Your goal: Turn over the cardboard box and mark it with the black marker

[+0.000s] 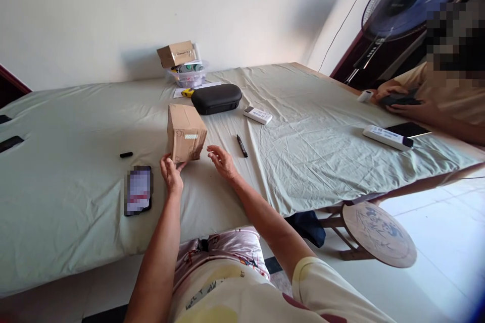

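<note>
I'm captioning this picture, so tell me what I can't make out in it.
All in the head view:
Near cardboard box: contents, hidden by its walls.
Left hand: exact finger contact with that box, too small to tell.
Phone: screen content, blurred by pixelation.
Black case: contents, hidden by its shell.
Lower dark object, left edge: full shape, cut off by the frame.
Marker: print, too small.

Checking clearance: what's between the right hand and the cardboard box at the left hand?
Only a narrow strip of pale green cloth shows between the right hand and the cardboard box, in the head view; no object there.
</note>
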`<state>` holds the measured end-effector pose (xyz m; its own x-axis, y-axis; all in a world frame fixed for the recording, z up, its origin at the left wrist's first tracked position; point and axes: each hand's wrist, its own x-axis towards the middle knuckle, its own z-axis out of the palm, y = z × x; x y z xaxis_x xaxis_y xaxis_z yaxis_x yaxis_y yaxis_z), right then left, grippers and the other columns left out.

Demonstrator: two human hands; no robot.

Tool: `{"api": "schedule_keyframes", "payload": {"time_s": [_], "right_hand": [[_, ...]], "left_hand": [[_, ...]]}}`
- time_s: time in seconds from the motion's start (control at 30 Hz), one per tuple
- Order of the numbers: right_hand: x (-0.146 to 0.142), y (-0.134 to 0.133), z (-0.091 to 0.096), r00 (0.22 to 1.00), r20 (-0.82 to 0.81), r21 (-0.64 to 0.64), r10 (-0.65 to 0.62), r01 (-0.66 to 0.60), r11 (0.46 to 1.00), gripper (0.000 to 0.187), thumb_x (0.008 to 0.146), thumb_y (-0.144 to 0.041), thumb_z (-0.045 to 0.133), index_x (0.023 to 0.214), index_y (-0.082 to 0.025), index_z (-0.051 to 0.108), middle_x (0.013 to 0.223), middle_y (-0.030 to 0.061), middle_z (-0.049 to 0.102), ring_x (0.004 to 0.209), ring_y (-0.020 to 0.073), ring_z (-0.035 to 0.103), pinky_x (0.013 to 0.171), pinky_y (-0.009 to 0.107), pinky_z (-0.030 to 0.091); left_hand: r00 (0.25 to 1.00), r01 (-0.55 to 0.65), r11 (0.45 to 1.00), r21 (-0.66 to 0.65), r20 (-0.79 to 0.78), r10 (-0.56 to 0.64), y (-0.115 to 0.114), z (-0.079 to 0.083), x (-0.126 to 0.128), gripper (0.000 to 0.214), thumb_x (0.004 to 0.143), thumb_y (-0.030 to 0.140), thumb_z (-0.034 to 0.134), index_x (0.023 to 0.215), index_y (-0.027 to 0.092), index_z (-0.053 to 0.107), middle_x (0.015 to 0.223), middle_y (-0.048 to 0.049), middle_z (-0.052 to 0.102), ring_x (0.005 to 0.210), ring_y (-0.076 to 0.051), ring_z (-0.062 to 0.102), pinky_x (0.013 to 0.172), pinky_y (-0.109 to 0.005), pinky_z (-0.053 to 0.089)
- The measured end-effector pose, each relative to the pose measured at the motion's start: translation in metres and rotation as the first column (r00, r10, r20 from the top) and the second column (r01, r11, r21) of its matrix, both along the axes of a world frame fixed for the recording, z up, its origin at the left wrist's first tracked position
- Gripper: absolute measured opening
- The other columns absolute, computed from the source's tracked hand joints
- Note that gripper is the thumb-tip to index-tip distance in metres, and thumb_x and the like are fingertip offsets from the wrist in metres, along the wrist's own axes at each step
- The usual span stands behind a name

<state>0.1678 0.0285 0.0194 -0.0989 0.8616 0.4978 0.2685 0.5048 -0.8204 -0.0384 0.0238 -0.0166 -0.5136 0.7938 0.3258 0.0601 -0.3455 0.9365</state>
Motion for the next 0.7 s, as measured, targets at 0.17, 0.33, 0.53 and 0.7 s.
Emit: {"api": "schedule_keyframes", "payload": {"time_s": [0.17, 0.33, 0.53, 0.7], "right_hand": [[-0.01, -0.001, -0.002, 0.993, 0.007, 0.071, -0.119, 0.118, 0.99, 0.035, 0.102, -0.054, 0.055, 0.114, -0.023, 0.067, 0.111, 0.0075, 0.075, 0.085, 0.0163, 0.072, 0.07, 0.028, 0.059], [-0.002, 0.012, -0.013, 0.938, -0.031, 0.016, -0.346, 0.346, 0.938, 0.04, 0.104, -0.052, 0.049, 0.126, -0.022, 0.064, 0.119, 0.0121, 0.072, 0.094, 0.0212, 0.071, 0.076, 0.034, 0.06], [0.004, 0.027, -0.021, 0.969, 0.026, -0.042, -0.246, 0.247, 0.968, 0.072, 0.1, -0.072, 0.045, 0.155, -0.026, 0.047, 0.156, 0.0164, 0.056, 0.141, 0.0315, 0.057, 0.116, 0.051, 0.05], [0.001, 0.021, -0.01, 0.995, -0.006, -0.102, -0.096, 0.095, 0.99, 0.079, 0.1, -0.078, 0.037, 0.154, -0.022, 0.049, 0.146, 0.0141, 0.066, 0.135, 0.0294, 0.063, 0.115, 0.045, 0.051]], "left_hand": [[0.988, -0.135, 0.99, -0.042, -0.082, 0.131, -0.005, 0.005, 0.003, 0.061, 0.09, 0.077, 0.054, 0.105, 0.019, 0.063, 0.11, -0.0159, 0.07, 0.097, -0.024, 0.072, 0.073, -0.034, 0.063], [0.993, -0.094, 0.995, -0.042, 0.075, 0.097, -0.004, 0.009, -0.004, 0.055, 0.089, 0.072, 0.058, 0.101, 0.019, 0.059, 0.109, -0.0139, 0.068, 0.092, -0.022, 0.072, 0.07, -0.032, 0.061], [0.991, 0.002, 1.0, -0.024, 0.13, 0.001, -0.007, 0.014, 0.003, 0.049, 0.088, 0.066, 0.064, 0.104, 0.02, 0.061, 0.109, -0.012, 0.069, 0.091, -0.02, 0.073, 0.069, -0.029, 0.061], [0.992, 0.101, 0.995, -0.002, 0.074, -0.1, -0.014, 0.023, 0.01, 0.059, 0.084, 0.073, 0.068, 0.107, 0.02, 0.063, 0.108, -0.0119, 0.07, 0.093, -0.022, 0.073, 0.069, -0.03, 0.06]]}}
